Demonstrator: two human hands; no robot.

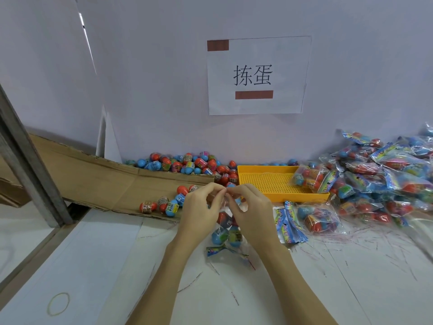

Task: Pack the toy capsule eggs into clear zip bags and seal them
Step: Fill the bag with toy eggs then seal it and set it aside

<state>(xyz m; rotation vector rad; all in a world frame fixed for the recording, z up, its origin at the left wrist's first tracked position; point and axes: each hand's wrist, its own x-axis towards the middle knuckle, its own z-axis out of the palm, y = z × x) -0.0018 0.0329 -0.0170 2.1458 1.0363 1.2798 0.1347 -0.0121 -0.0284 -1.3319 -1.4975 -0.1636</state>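
1. Progress. At 9 o'clock from my hands, a flattened cardboard sheet (98, 181) carries a few loose capsule eggs (164, 205); a larger heap of unpacked eggs (187, 164) lies at 11 o'clock against the wall. I judge that much stock is left to pack.

2. Current unit. My left hand (199, 208) and right hand (249, 207) meet at centre. The fingers of both are curled, and thumb and forefinger of each pinch the upper edge of a clear zip bag (226, 227). I judge this to be the sealing step for this bag; whether the zip is closed anywhere along its run, I cannot tell.

3. Orientation. The bag hangs from the pinch with its mouth at 12 o'clock. Its long axis runs 12 to 6; the eggs sit low, toward 6.

4. Finished work. At 2 o'clock, a yellow perforated tray (269, 181) holds one filled bag (311, 178). At 3 o'clock, a large pile of filled bags (386, 174) shows many units done. A stack of printed header cards (290, 224) lies just beside my right hand.
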